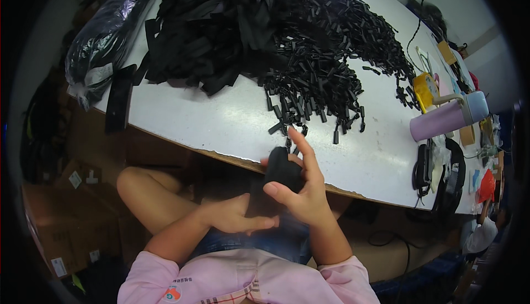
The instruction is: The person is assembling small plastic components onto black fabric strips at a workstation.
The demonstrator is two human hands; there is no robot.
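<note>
gap between black parts (323, 80) and bottle (439, 120)

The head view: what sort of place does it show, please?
Probably a workshop or factory: a broad white worktable carries a heap of small black clip-like pieces beside a pile of black fabric-like strips, and brown cardboard boxes stand at the left.

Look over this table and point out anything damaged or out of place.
The white table has a ragged front edge with brown showing along it, so it looks chipped. One small black piece lies apart from the black pile, like a stray. Nothing else clearly stands out.
</note>
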